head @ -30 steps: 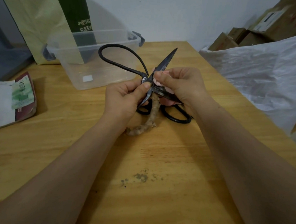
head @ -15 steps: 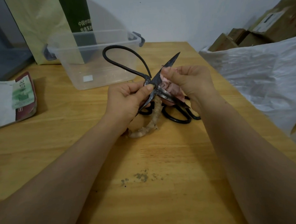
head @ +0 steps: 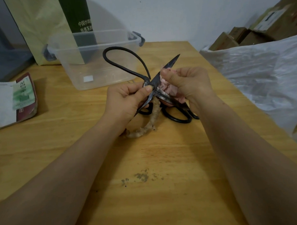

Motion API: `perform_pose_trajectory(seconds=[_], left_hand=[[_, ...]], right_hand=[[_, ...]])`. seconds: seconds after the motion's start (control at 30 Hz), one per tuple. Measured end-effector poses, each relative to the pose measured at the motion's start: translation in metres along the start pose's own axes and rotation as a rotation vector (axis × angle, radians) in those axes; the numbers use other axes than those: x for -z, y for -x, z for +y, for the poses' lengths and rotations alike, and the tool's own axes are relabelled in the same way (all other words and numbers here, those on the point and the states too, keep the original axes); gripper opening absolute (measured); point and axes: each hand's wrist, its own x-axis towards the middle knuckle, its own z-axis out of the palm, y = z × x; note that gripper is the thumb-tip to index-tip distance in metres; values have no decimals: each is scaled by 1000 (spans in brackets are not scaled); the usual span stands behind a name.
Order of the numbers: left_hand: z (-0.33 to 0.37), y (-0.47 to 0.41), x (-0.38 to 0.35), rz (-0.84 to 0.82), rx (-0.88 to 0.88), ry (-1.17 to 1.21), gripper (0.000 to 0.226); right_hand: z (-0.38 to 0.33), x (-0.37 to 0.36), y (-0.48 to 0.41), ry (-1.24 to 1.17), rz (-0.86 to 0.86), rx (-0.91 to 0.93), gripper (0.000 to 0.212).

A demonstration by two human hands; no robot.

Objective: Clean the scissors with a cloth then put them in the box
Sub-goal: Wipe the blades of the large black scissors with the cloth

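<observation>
Black iron scissors [head: 155, 81] look heavy, stiff and pointy, held over the worktop [head: 162, 154] near the box [head: 95, 67], left hand [head: 125, 101] grip pinching the pivot, right hand [head: 190, 80] grip pinching pink cloth [head: 169, 89] on a blade, so I'd hold the loops, not edges.

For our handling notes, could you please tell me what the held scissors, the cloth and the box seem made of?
The scissors look like dark iron or steel, matte black with a brighter ground edge. The cloth seems soft pink fabric, crumpled in folds. The box appears clear glossy plastic: the bag behind shows through it.
</observation>
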Motion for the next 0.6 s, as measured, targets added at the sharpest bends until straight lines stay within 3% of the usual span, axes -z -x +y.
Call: perform_pose_trajectory(seconds=[0.1,0.3,0.47,0.6], left_hand=[[-1,-1,5,17,-2,-9,9],[0,-1,-1,-20,4,0,10],[-1,-1,5,-5,-6,-21,9],[-1,-1,1,-15,-22,-25,10]], right_hand=[[4,-5,3,75,-118,-35,19],[-1,-1,0,-22,61,35,21],[5,-8,4,115,-101,-2,18],[-1,-7,4,18,20,15,27]])
